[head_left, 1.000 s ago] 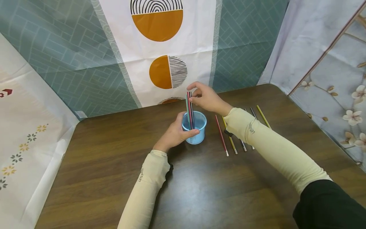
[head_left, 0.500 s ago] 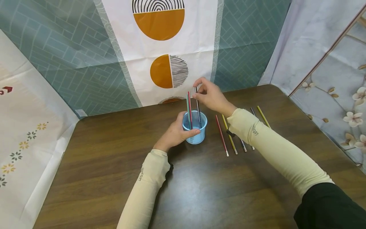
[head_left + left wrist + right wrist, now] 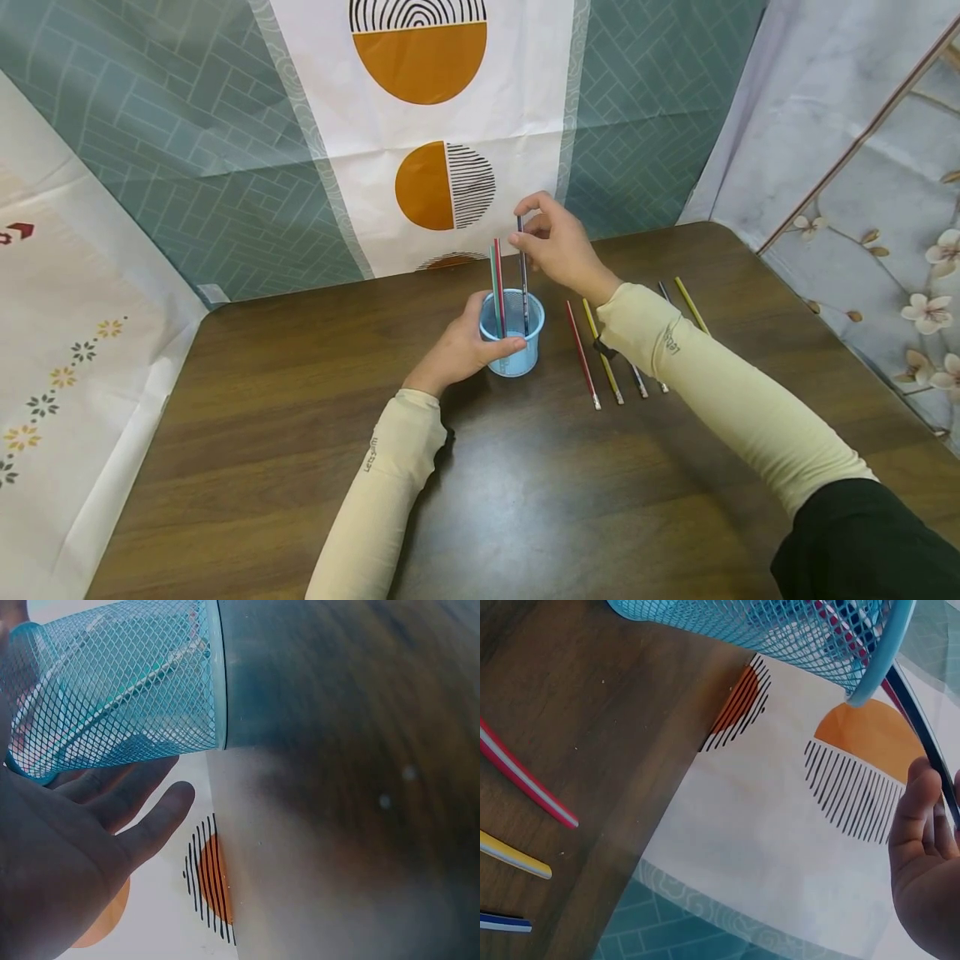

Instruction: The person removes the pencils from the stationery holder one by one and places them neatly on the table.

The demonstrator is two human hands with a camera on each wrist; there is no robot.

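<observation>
The blue mesh cup (image 3: 512,343) is gripped on the wooden table (image 3: 525,500) by the left hand (image 3: 459,350). A dark pencil (image 3: 522,275) is pinched near its top by the right hand (image 3: 557,246); since a second ago it has been drawn apart from the red and teal pencils (image 3: 496,283) and stood separately inside the cup. More pencils (image 3: 607,358) are left lying just right of the cup.

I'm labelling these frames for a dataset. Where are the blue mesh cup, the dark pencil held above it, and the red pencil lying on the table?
blue mesh cup (image 3: 519,360), head view, front wall.
dark pencil (image 3: 522,275), head view, mid-shaft.
red pencil on the table (image 3: 581,357), head view, mid-shaft.
</observation>
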